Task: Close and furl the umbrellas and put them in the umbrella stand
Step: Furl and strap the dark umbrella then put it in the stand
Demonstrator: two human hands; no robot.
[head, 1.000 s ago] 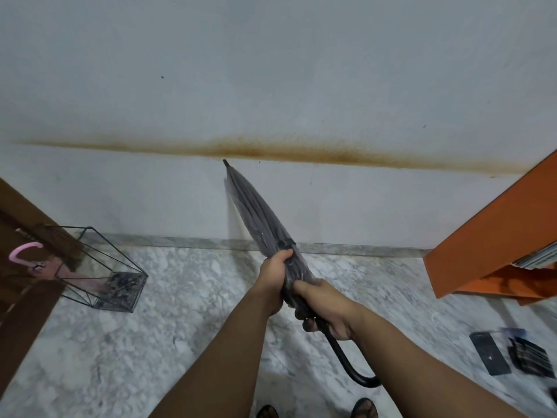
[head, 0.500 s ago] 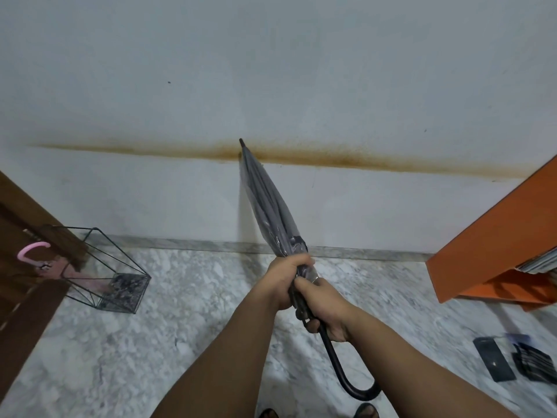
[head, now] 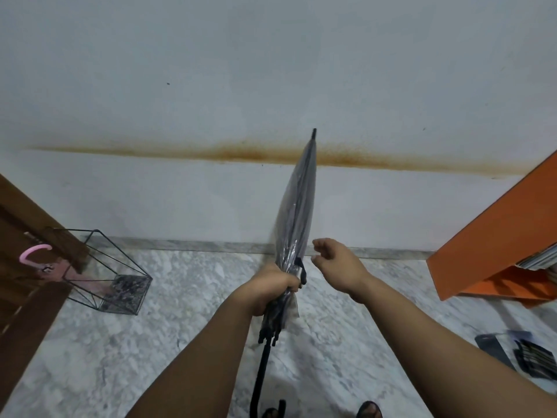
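Observation:
A furled grey umbrella (head: pixel 297 206) with a black hooked handle points up and away at the wall. My left hand (head: pixel 271 286) grips it around the gathered canopy near the strap. My right hand (head: pixel 337 265) hovers just right of the umbrella, fingers loosely curled, holding nothing. A black wire umbrella stand (head: pixel 105 273) sits on the floor at the left, by the wall. A pink umbrella (head: pixel 45 263) with a curved pink handle leans in it.
A brown wooden door (head: pixel 21 282) stands at the far left beside the stand. An orange cabinet (head: pixel 497 236) juts in at the right. Dark flat objects (head: pixel 518 354) lie on the marble floor at the lower right. My feet show at the bottom edge.
My right hand has let go of the umbrella and moved off to the right. The umbrella has swung more upright and to the right, held by my left hand alone.

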